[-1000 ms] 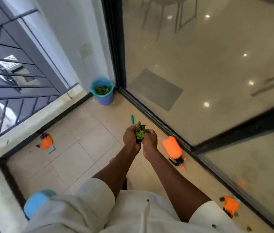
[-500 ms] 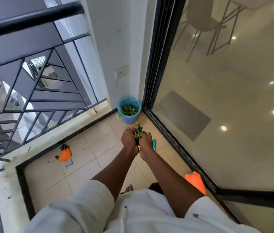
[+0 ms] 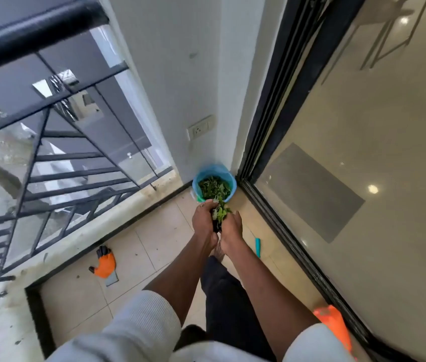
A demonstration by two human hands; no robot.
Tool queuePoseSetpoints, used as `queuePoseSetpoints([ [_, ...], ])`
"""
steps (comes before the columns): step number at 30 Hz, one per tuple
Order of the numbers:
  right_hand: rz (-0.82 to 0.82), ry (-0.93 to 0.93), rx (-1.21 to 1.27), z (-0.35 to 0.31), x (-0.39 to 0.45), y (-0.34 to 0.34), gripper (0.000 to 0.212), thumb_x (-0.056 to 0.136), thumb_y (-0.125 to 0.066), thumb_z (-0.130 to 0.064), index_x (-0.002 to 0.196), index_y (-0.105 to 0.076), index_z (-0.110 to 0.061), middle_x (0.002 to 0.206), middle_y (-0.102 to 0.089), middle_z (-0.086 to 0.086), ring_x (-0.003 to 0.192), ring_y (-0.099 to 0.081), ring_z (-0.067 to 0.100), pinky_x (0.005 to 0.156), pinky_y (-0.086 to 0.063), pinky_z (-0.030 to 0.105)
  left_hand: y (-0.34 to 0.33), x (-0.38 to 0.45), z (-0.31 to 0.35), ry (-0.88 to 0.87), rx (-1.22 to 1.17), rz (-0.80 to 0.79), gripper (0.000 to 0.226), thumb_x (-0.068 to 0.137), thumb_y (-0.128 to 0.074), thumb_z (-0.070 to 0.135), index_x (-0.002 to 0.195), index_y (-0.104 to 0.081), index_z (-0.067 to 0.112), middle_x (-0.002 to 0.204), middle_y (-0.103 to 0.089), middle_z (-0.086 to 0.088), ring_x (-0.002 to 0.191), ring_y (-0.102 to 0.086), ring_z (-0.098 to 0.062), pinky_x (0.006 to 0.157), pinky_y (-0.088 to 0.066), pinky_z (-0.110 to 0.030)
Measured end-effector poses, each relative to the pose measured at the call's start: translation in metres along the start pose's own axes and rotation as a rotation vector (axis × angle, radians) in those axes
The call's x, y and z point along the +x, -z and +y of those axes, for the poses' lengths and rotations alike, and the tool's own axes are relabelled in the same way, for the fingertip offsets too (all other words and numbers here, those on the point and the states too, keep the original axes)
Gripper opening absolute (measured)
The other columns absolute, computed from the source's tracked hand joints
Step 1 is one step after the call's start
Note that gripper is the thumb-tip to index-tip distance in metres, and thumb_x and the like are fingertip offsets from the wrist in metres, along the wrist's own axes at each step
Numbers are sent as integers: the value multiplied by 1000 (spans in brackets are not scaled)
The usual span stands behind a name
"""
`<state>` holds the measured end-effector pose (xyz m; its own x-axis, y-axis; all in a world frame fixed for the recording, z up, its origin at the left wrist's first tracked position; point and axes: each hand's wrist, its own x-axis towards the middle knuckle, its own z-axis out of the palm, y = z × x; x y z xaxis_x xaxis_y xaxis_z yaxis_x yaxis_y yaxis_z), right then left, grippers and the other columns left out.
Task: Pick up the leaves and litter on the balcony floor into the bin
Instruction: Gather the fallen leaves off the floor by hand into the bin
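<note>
A blue bin (image 3: 229, 176) stands in the balcony corner between the white wall and the sliding door frame, with green leaves lying inside it. My left hand (image 3: 202, 222) and my right hand (image 3: 231, 227) are pressed together, cupped round a bunch of green leaves (image 3: 219, 211). The bunch sticks up between them just short of the bin's near rim. Both hands hover above the beige tiled floor.
An orange and black glove (image 3: 106, 262) lies on the tiles near the low ledge and black railing (image 3: 50, 163). A teal stick-like item (image 3: 258, 246) lies by the door track. An orange object (image 3: 333, 325) sits at the lower right. Glass door (image 3: 363, 178) on the right.
I have moved forward along the balcony; the bin is now much closer, and my cupped hands with the leaves have come right up to its near rim.
</note>
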<state>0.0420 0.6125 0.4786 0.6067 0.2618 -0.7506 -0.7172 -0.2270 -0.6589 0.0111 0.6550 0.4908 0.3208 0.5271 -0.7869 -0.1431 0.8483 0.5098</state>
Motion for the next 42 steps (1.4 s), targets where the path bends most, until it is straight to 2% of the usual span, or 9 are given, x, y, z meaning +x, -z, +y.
queuePoseSetpoints([
  [4,36,-76,-9,-23,84,-26,26,76,-52,-21,99,-63,-16,104,-68,16,97,-67,30,87,-57,49,-28,86,15,82,47,52,57,65,-74,19,118,-65,0,100,-66,-19,89,-62,-31,70,-54,-37],
  [12,105,-219,76,15,347,-72,32,92,-48,-15,119,-65,-12,114,-68,16,103,-65,30,90,-56,46,-52,334,-3,214,179,78,34,90,-63,29,117,-66,8,110,-72,-17,107,-67,-34,97,-52,-51],
  [19,-58,-462,127,36,457,-72,48,92,-63,-30,135,-51,-14,135,-50,12,128,-44,30,108,-38,55,-25,456,-8,451,184,-33,59,97,-41,60,114,-67,10,124,-64,-20,118,-58,-36,109,-37,-53],
  [22,1,-440,133,31,441,-68,52,95,-61,-21,142,-45,-8,147,-41,15,137,-39,32,106,-41,48,-30,433,8,457,231,-66,51,98,-43,53,112,-66,10,122,-64,-19,112,-60,-34,105,-41,-52],
  [26,55,-384,127,-3,374,-71,38,99,-55,-14,133,-50,2,137,-54,21,122,-56,33,96,-49,35,-44,369,43,328,450,20,36,97,-54,36,125,-60,14,129,-60,-14,121,-57,-28,90,-50,-41],
  [30,46,-312,221,-52,276,-74,35,100,-51,-13,130,-52,4,128,-60,21,118,-60,34,94,-50,34,-59,286,87,297,648,-9,23,91,-64,29,108,-63,13,83,-65,-5,68,-63,-16,67,-56,-31],
  [33,79,-261,296,-77,202,-67,29,99,-51,-12,123,-56,4,122,-63,20,100,-66,30,91,-52,33,-73,219,120,292,714,-124,7,95,-58,20,93,-62,16,64,-65,0,53,-64,-11,55,-53,-26],
  [39,233,-133,549,-93,40,-62,19,101,-43,-8,89,-58,-6,95,-64,14,77,-64,20,75,-55,27,-62,119,152,336,938,-409,16,96,-51,26,93,-64,18,84,-66,-4,65,-65,-13,68,-55,-31],
  [42,266,-102,763,-74,-11,-53,19,100,-41,-4,91,-58,-4,92,-64,14,80,-63,22,90,-50,32,-57,81,137,379,1115,-568,13,95,-51,25,96,-63,22,89,-66,-2,70,-65,-12,68,-53,-30],
])
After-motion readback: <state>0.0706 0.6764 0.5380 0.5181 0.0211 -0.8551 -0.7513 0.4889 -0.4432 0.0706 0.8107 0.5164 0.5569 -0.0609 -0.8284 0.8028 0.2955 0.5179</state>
